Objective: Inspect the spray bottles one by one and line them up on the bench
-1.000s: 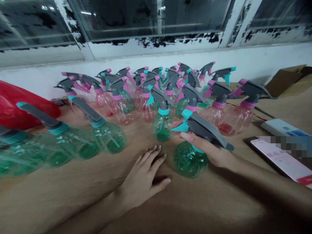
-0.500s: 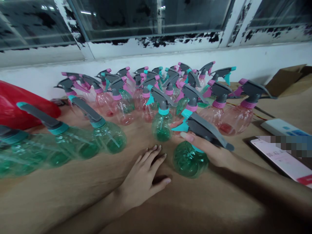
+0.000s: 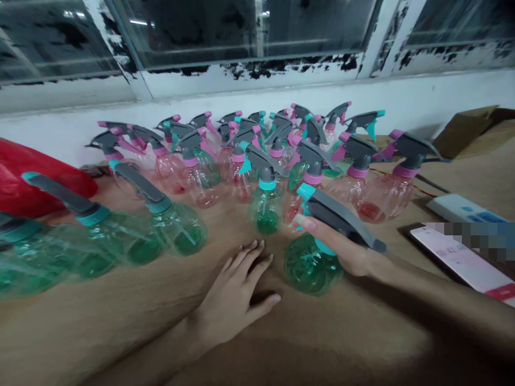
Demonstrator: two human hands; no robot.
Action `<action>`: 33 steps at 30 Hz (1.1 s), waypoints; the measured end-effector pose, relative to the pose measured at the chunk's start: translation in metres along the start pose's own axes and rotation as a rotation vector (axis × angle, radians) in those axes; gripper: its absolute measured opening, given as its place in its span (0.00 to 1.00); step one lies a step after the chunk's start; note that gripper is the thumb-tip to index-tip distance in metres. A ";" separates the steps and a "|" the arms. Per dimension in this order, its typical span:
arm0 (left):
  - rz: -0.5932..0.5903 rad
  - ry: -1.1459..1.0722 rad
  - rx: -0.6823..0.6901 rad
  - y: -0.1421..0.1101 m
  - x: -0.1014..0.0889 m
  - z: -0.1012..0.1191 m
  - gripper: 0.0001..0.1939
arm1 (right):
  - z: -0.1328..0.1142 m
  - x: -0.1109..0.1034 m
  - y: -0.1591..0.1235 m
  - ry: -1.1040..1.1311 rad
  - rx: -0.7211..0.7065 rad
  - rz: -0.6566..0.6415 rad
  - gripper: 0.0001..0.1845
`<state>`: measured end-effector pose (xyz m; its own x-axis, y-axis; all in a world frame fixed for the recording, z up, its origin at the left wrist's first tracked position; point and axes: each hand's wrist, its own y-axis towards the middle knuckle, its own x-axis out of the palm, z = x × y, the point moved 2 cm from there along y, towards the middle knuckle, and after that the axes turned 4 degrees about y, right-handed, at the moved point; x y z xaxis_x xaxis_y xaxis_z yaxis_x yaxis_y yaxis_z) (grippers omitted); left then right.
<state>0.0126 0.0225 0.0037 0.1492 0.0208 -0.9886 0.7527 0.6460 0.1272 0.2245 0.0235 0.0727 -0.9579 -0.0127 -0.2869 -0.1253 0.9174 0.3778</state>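
Note:
My right hand (image 3: 341,244) is closed round the neck of a green spray bottle (image 3: 308,265) with a grey and turquoise trigger head; its fingers are mostly hidden behind the head, and the thumb shows in front. The bottle is on or just over the tabletop, tilted a little. Flat on the wooden table (image 3: 169,305) to its left lies my left hand (image 3: 237,292), fingers spread, touching no bottle. Just beyond the fingertips stands another green spray bottle (image 3: 265,212) with a turquoise collar.
Several green spray bottles (image 3: 181,228) form a row at left. Behind them crowd pink spray bottles (image 3: 205,185). A phone (image 3: 446,257) and a white device (image 3: 462,208) lie at right, a cardboard box (image 3: 469,131) farther back. A red bag (image 3: 44,177) sits at left, below the windows.
The fingers of my right hand have drawn in on the trigger and now hide behind the spray head. My left hand has stayed in place. The view has shifted slightly.

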 end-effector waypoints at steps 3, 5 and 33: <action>-0.009 0.006 -0.006 0.000 0.001 0.000 0.30 | -0.002 0.000 -0.001 0.008 -0.031 0.001 0.12; -0.005 0.006 -0.002 -0.001 0.001 0.000 0.30 | -0.003 0.001 -0.002 0.051 -0.053 -0.017 0.10; 0.045 -0.001 0.018 -0.002 0.003 -0.001 0.29 | -0.001 0.001 -0.003 0.023 -0.027 -0.035 0.12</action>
<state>0.0113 0.0223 -0.0001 0.1841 0.0485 -0.9817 0.7564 0.6308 0.1730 0.2236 0.0202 0.0718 -0.9584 -0.0542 -0.2803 -0.1656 0.9053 0.3912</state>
